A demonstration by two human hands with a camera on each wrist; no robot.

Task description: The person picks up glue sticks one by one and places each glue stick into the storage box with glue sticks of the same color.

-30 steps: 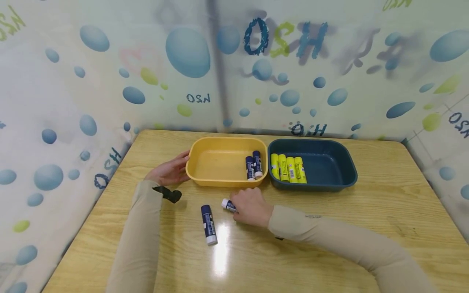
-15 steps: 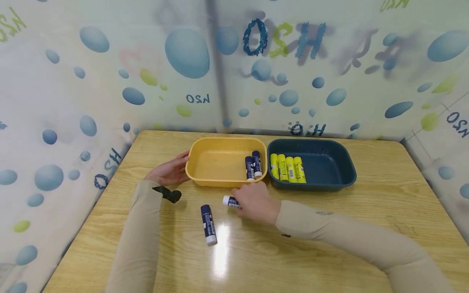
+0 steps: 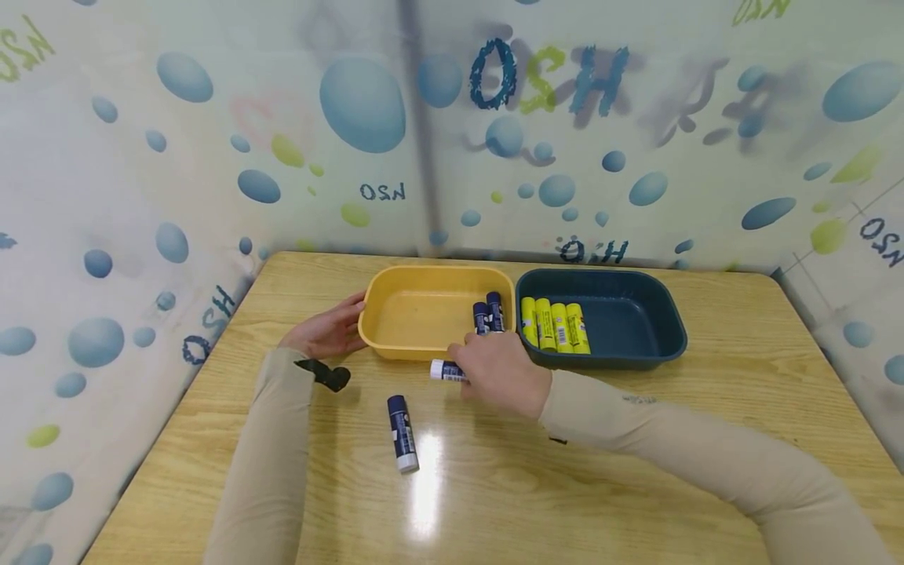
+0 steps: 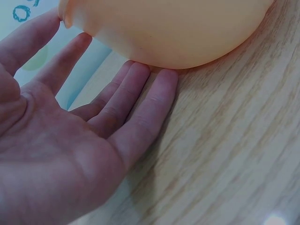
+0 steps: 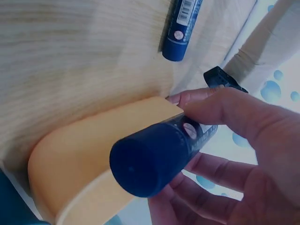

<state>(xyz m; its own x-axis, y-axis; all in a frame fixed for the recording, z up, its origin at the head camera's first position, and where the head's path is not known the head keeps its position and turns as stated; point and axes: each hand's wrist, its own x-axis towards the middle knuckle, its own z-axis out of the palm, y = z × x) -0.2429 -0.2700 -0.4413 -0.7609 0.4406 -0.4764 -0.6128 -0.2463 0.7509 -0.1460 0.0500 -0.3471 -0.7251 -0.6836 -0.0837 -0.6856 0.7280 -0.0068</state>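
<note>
My right hand [image 3: 503, 373] grips a dark blue glue stick [image 5: 154, 152] with a white end, held just in front of the yellow tray [image 3: 417, 352]. In the right wrist view the thumb and fingers wrap its barrel, blue cap toward the camera. My left hand [image 3: 330, 328] touches the tray's left end; in the left wrist view its fingers [image 4: 154, 101] are extended, tips against the wall. Two blue glue sticks [image 3: 495, 310] lie at the tray's right end, partly hidden by my right hand. Another blue glue stick [image 3: 402, 434] lies on the table between my forearms.
A dark blue tray [image 3: 628, 362] stands right beside the yellow one, with several yellow glue sticks [image 3: 561, 327] lined up at its left end. The wooden table [image 3: 636, 502] runs back to a patterned curtain [image 3: 452, 157].
My right hand has lifted the glue stick from the table and carried it back toward the yellow tray, turning it nearly level across the view. The left hand stays at the tray's end.
</note>
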